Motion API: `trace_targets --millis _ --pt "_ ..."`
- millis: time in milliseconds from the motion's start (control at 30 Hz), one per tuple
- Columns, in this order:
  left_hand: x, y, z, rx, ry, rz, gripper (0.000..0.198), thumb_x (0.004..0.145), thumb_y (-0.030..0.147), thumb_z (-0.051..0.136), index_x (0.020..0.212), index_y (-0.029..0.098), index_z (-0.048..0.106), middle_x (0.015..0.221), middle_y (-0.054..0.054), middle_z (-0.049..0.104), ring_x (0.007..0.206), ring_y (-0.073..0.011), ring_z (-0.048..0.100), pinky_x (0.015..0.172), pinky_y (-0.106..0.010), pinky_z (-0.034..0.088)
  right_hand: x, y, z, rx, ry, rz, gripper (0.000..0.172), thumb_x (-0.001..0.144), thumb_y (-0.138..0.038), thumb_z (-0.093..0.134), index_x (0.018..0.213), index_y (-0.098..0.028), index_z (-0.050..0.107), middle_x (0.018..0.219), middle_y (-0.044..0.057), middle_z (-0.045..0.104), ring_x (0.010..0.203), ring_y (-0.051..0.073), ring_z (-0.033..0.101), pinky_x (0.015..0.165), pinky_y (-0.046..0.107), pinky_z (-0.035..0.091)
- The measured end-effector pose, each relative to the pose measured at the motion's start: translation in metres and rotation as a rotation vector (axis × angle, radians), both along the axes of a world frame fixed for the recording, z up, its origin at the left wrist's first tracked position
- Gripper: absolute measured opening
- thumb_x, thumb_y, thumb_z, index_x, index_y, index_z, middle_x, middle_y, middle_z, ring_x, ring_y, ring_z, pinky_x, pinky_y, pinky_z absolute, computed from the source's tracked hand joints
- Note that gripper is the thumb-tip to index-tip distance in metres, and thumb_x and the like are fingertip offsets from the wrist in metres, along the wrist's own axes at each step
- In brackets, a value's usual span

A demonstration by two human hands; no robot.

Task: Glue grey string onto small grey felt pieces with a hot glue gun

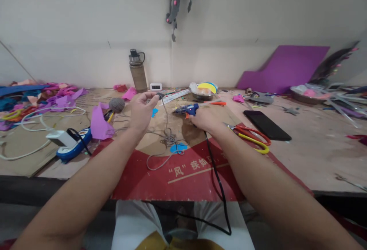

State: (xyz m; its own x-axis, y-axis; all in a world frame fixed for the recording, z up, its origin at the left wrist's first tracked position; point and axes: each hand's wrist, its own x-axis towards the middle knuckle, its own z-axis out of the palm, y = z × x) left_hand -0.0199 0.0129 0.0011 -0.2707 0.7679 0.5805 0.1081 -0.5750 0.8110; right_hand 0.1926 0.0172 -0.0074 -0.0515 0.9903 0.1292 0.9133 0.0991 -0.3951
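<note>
My left hand (140,112) pinches a small dark grey piece (161,95) between thumb and fingers, with grey yarn (169,138) trailing from it down to a loose tangle. In my right hand (205,119) is a blue hot glue gun (191,108), its nozzle pointing left toward the left hand. The gun's black cord (216,173) runs down over the table edge. Beneath the hands lies a red and brown cardboard sheet (183,187). A blue cut-out (178,148) rests on it, partly under the yarn. Behind my left wrist sits a grey yarn ball (117,104).
Right of my right forearm lie scissors (254,135) and a black phone (267,125). At left stands a blue power strip (73,146) with white cables, near piled felt scraps (61,97). A bottle (138,74) and metal bowl (202,96) stand by the wall.
</note>
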Motion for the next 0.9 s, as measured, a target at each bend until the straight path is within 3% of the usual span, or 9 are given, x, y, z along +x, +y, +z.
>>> trace_targets --millis 67,167,267,367,433,633,800,900 --pt "0.001 -0.003 0.000 0.015 0.078 0.049 0.011 0.074 0.027 0.067 0.080 0.018 0.068 0.078 0.000 0.065 0.072 -0.0108 0.056 0.069 -0.023 0.043 0.001 -0.004 0.005 0.168 -0.032 -0.051 0.024 0.080 -0.037 0.058 0.074 -0.014 0.058 0.090 0.023 0.066 0.093 0.033 0.063 0.079 0.040 0.044" --pt "0.007 -0.011 0.002 0.039 0.131 0.042 0.009 0.075 0.025 0.066 0.079 0.018 0.066 0.073 0.001 0.063 0.065 -0.0098 0.054 0.063 -0.022 0.042 -0.015 -0.014 0.013 0.388 0.375 0.000 0.021 0.084 -0.038 0.054 0.083 -0.018 0.050 0.091 0.014 0.064 0.090 0.025 0.061 0.082 0.039 0.044" --pt "0.014 -0.018 0.004 0.036 0.146 0.005 0.007 0.075 0.023 0.066 0.078 0.017 0.064 0.071 0.001 0.061 0.062 -0.0092 0.052 0.060 -0.022 0.041 -0.046 -0.023 0.015 0.264 0.957 0.252 0.026 0.079 -0.033 0.061 0.090 -0.022 0.040 0.093 0.005 0.061 0.083 0.016 0.060 0.077 0.032 0.048" --pt "0.016 -0.019 0.003 -0.003 0.132 0.003 0.007 0.074 0.022 0.066 0.078 0.017 0.063 0.071 0.001 0.061 0.062 -0.0093 0.053 0.060 -0.022 0.042 -0.068 -0.029 0.011 0.025 1.235 0.359 0.035 0.075 -0.026 0.063 0.094 -0.025 0.034 0.081 -0.003 0.057 0.067 0.012 0.059 0.065 0.029 0.048" --pt "0.015 -0.016 0.001 -0.023 0.105 -0.006 0.008 0.073 0.022 0.066 0.077 0.017 0.062 0.070 0.001 0.061 0.061 -0.0089 0.053 0.060 -0.022 0.042 -0.072 -0.029 0.009 0.006 1.240 0.358 0.030 0.076 -0.025 0.059 0.094 -0.025 0.035 0.072 -0.007 0.051 0.058 0.010 0.052 0.058 0.026 0.045" --pt "0.016 -0.011 -0.003 -0.106 -0.049 -0.144 0.011 0.072 0.024 0.067 0.077 0.017 0.059 0.062 0.003 0.057 0.052 -0.0083 0.051 0.053 -0.022 0.041 -0.060 -0.025 0.011 0.286 1.011 0.303 0.007 0.078 -0.025 0.057 0.079 -0.020 0.053 0.062 -0.006 0.043 0.058 0.009 0.039 0.055 0.025 0.031" --pt "0.022 -0.016 0.000 -0.157 -0.164 -0.241 0.014 0.069 0.022 0.070 0.074 0.016 0.058 0.062 0.002 0.059 0.054 -0.0087 0.057 0.056 -0.023 0.045 -0.060 -0.025 0.013 0.309 0.991 0.273 0.008 0.076 -0.027 0.061 0.074 -0.019 0.060 0.057 -0.007 0.037 0.055 0.009 0.034 0.054 0.026 0.027" --pt "0.023 -0.019 0.002 -0.185 -0.197 -0.264 0.016 0.069 0.022 0.072 0.074 0.015 0.058 0.064 0.001 0.060 0.055 -0.0091 0.059 0.056 -0.023 0.046 -0.060 -0.025 0.013 0.281 1.011 0.266 0.010 0.075 -0.028 0.062 0.071 -0.019 0.059 0.057 -0.006 0.042 0.055 0.009 0.035 0.054 0.026 0.028"
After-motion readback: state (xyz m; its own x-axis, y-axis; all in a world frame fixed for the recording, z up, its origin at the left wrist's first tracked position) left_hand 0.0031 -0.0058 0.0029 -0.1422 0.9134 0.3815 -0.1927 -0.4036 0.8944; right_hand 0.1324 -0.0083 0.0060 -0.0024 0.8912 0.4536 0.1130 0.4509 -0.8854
